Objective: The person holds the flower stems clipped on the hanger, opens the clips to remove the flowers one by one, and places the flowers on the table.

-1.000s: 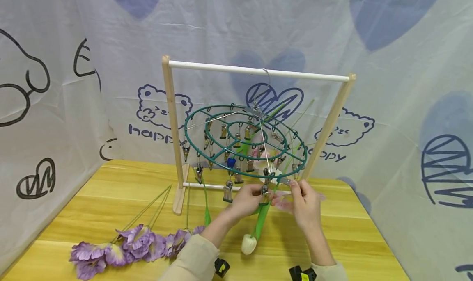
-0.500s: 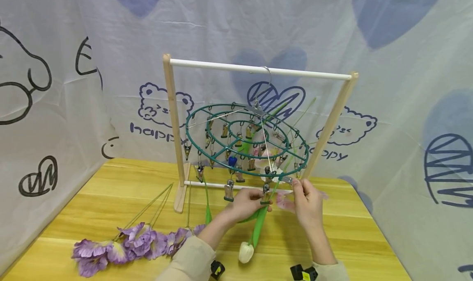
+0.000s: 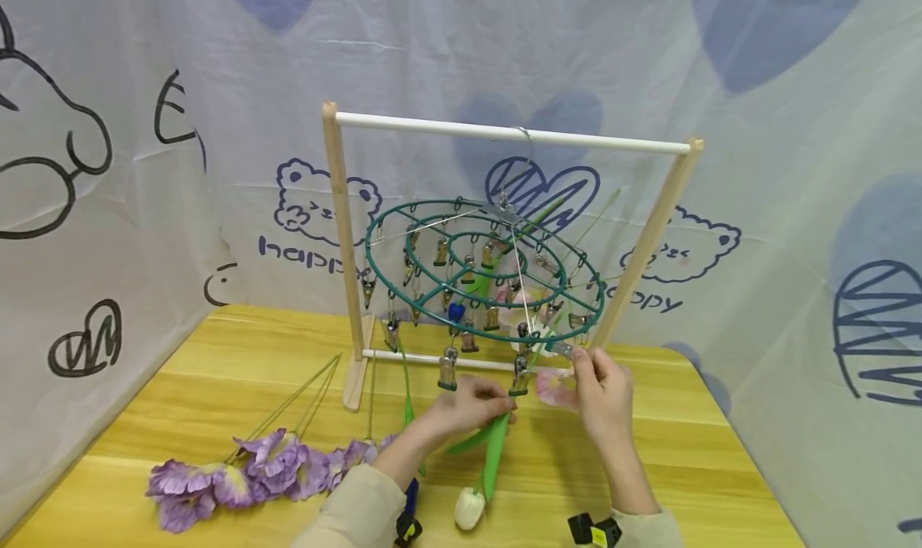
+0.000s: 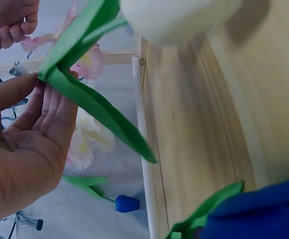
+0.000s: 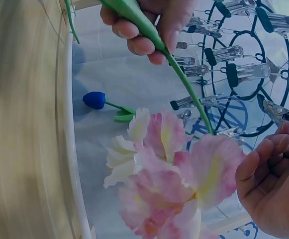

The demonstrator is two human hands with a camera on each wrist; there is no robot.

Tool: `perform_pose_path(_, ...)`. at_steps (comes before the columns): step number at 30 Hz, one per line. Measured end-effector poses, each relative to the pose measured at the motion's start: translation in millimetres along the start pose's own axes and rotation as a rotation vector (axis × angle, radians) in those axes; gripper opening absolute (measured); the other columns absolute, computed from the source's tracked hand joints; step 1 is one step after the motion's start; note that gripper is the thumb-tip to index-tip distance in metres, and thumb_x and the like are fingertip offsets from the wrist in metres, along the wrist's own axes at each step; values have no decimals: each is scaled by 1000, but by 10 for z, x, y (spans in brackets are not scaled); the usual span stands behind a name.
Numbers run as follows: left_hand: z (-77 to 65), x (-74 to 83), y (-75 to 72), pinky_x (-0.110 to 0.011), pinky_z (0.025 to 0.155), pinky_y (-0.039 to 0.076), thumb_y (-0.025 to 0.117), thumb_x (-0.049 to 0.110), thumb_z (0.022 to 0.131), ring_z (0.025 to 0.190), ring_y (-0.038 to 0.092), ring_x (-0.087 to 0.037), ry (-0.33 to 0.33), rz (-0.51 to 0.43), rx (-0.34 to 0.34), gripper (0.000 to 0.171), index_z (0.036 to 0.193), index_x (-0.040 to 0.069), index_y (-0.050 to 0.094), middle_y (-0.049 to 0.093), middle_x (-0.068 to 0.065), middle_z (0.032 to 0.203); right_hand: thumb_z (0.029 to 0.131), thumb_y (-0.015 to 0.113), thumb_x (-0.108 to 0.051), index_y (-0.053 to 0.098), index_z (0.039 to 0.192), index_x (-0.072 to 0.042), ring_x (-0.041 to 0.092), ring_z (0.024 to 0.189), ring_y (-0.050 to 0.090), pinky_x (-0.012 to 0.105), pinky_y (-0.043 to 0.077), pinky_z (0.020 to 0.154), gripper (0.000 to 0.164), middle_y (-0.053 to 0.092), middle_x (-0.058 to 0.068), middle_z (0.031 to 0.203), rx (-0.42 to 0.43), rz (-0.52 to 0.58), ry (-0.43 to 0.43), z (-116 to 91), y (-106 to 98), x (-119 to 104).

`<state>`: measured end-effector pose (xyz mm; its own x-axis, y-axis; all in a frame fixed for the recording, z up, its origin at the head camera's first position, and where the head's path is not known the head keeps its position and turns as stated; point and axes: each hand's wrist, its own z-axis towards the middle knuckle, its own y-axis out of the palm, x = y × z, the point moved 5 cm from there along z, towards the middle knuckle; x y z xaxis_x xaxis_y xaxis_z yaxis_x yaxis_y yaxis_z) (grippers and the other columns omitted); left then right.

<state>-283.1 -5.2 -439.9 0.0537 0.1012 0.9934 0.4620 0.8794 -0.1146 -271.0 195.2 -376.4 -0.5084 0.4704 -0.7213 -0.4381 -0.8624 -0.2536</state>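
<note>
My left hand (image 3: 475, 404) pinches the stem of a white tulip (image 3: 470, 509) between thumb and fingers, where its green leaves (image 4: 97, 104) branch off. The tulip points bloom-down towards me, close over the table. In the right wrist view its stem (image 5: 191, 94) runs up from the fingers towards the clips. With thumb and fingers my right hand (image 3: 603, 388) grips a metal clip (image 3: 560, 348) at the front right rim of a round green hanger (image 3: 475, 334). Pink and white flowers (image 5: 169, 184) hang beside this hand.
The hanger hooks over the white bar (image 3: 432, 125) of a wooden stand (image 3: 340, 188), with several clips dangling. A blue tulip (image 5: 94, 100) hangs from it. Purple flowers (image 3: 281, 468) lie at the table's front left. A printed cloth (image 3: 418, 60) surrounds the table.
My left hand has moved down and left, drawing the white tulip lower and nearer to me. My right hand keeps its grip on the clip. The view has shifted slightly.
</note>
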Motion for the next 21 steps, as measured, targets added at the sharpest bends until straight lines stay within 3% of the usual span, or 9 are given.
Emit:
perform_pose_path(7, -60, -47, -43, -34, 76, 62, 63, 13, 104, 82, 73, -21, -54, -6, 50, 18, 111, -3, 69, 75, -21, 101, 103, 60, -8, 45, 64, -7, 7, 49, 36, 21, 27, 41, 42, 40, -7, 54, -11, 6, 32, -13, 2, 15)
perform_pose_path(15, -73, -103, -84, -38, 78, 63, 58, 8, 105, 81, 72, -20, -83, -38, 88, 15, 111, -6, 60, 73, -18, 99, 105, 59, -14, 48, 67, -5, 9, 49, 40, 22, 31, 41, 40, 43, -5, 56, -38, -4, 111, -17, 6, 49)
perform_pose_path(21, -51, -131, -210, -39, 73, 63, 59, 4, 104, 77, 74, -24, -126, -10, 160, 12, 107, -7, 64, 75, -21, 99, 104, 59, -9, 45, 65, -6, 8, 48, 36, 21, 27, 41, 41, 40, -5, 54, -30, 3, 71, -11, 1, 31)
